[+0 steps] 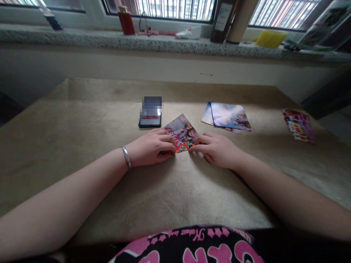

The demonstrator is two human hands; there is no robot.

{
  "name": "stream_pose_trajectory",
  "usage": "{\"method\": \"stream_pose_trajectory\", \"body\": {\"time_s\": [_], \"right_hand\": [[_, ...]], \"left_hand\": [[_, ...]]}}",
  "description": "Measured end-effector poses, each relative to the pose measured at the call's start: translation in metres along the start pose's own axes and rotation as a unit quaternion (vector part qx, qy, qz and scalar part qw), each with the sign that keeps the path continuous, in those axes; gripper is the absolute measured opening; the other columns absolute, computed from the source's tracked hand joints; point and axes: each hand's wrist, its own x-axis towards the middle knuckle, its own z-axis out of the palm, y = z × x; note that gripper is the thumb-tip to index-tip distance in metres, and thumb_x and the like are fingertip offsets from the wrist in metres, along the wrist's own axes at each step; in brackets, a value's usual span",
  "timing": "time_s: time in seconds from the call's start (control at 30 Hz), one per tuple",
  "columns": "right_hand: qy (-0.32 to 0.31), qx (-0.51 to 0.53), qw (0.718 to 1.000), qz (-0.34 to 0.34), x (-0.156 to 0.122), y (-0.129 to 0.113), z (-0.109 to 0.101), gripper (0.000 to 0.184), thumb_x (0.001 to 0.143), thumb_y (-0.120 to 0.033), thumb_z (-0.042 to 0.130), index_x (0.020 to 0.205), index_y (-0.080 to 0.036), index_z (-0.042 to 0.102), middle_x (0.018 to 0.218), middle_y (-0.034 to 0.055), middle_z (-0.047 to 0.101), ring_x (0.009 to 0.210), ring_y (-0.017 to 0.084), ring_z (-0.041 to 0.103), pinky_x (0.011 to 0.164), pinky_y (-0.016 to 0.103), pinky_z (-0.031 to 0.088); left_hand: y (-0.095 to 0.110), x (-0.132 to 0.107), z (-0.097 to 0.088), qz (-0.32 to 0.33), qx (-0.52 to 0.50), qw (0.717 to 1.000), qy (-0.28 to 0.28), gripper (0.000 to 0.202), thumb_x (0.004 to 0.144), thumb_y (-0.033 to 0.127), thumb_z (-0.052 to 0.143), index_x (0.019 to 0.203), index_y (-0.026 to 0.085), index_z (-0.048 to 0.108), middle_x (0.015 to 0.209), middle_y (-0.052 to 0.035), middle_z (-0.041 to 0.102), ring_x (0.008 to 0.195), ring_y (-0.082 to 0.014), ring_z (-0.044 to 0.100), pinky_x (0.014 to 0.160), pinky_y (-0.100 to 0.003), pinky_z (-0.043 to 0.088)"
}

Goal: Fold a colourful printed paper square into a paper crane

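Head view: both hands on one printed sheet [184, 132], center of counter [95, 124]. Left hand [155, 146] mostly closed, fingers curled, fingertips and thumb close together on the sheet's lower left edge; exact thumb contact hard to see. Right hand [216, 148] partly closed, index finger stretched out, its tip at the sheet's lower right corner, other fingers bent; pinching the corner, underside hidden. Sheet sits between the hands, one corner pointing away from the person, colorful print up, red along the near edge.

Silver bracelet [126, 157] on left wrist. Phone [150, 118] lies just beyond left hand, screen partly pixelated. Beyond right hand, to its right, a small pile of bluish prints [231, 115], overlapping. Farther right, well apart, a bunch of red and pink papers [298, 126], near the counter's right edge. Past the counter, stone windowsill [90, 39] with red container [126, 22] and yellow item [271, 39].
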Motion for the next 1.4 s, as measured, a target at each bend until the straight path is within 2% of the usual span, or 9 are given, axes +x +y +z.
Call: {"method": "stream_pose_trajectory", "body": {"time_s": [0.3,0.7,0.8,0.9,1.03,1.2,1.3,1.4], "right_hand": [[0.006,-0.002,1.000,-0.005,-0.001,0.001,0.002,0.042,0.076,-0.004,0.046,0.106,-0.023,0.069,0.100,0.0064,0.066,0.084,0.019,0.052,0.068,0.030,0.041],[0.000,0.004,1.000,-0.003,-0.005,0.003,0.002,0.042,0.077,-0.005,0.046,0.107,-0.023,0.068,0.101,0.0061,0.066,0.085,0.018,0.053,0.069,0.029,0.041],[-0.004,0.007,1.000,0.002,-0.006,0.003,0.003,0.042,0.077,-0.005,0.046,0.107,-0.024,0.068,0.101,0.0059,0.065,0.086,0.019,0.053,0.069,0.029,0.041],[0.001,0.007,1.000,0.003,-0.007,0.004,0.003,0.041,0.077,-0.005,0.046,0.106,-0.024,0.069,0.100,0.0062,0.066,0.086,0.019,0.052,0.069,0.029,0.040],[0.009,0.010,1.000,-0.003,-0.007,0.004,0.003,0.041,0.077,-0.005,0.046,0.105,-0.023,0.069,0.100,0.0063,0.066,0.085,0.018,0.052,0.068,0.029,0.040],[0.009,0.015,1.000,0.005,-0.008,0.005,0.003,0.043,0.076,-0.004,0.046,0.105,-0.024,0.069,0.101,0.0059,0.065,0.086,0.018,0.052,0.070,0.030,0.041],[0.012,0.015,1.000,0.005,-0.008,0.005,0.003,0.043,0.076,-0.004,0.046,0.105,-0.025,0.069,0.101,0.0058,0.066,0.086,0.018,0.053,0.070,0.030,0.042],[0.016,0.011,1.000,0.002,-0.009,0.004,0.002,0.040,0.076,-0.005,0.046,0.103,-0.023,0.069,0.100,0.0059,0.066,0.086,0.018,0.055,0.071,0.030,0.044]], "left_hand": [[-0.007,-0.005,-0.001,-0.006,-0.080,0.997,-0.006,0.014,0.084,0.019,0.057,0.086,0.022,0.071,0.089,-0.0026,0.066,0.088,-0.0159,0.056,0.083,-0.029,0.046],[-0.016,-0.010,-0.006,0.001,-0.091,0.995,-0.047,0.016,0.085,0.024,0.062,0.092,0.032,0.074,0.096,-0.0008,0.069,0.091,-0.0158,0.057,0.086,-0.029,0.047],[-0.017,-0.013,-0.009,0.003,-0.090,0.994,-0.063,0.015,0.082,0.027,0.066,0.093,0.033,0.074,0.102,-0.0008,0.067,0.091,-0.0155,0.058,0.084,-0.027,0.046],[-0.017,-0.014,-0.013,-0.011,-0.095,0.992,-0.076,0.013,0.079,0.030,0.070,0.091,0.033,0.075,0.106,-0.0011,0.064,0.088,-0.0142,0.059,0.080,-0.024,0.046],[-0.016,-0.013,-0.015,-0.016,-0.101,0.991,-0.087,0.012,0.081,0.030,0.068,0.090,0.033,0.075,0.099,-0.0008,0.065,0.087,-0.0138,0.058,0.080,-0.024,0.046],[-0.017,-0.014,-0.013,-0.028,-0.097,0.991,-0.091,0.013,0.082,0.029,0.067,0.091,0.033,0.075,0.106,-0.0021,0.063,0.092,-0.0144,0.058,0.083,-0.026,0.046],[-0.018,-0.015,-0.012,-0.029,-0.109,0.990,-0.086,0.011,0.082,0.029,0.067,0.088,0.032,0.075,0.108,-0.0022,0.063,0.095,-0.0155,0.058,0.085,-0.027,0.045],[-0.018,-0.015,-0.011,-0.034,-0.128,0.989,-0.063,0.012,0.083,0.029,0.064,0.077,0.026,0.074,0.110,-0.0028,0.064,0.097,-0.0158,0.058,0.088,-0.029,0.045]]}}
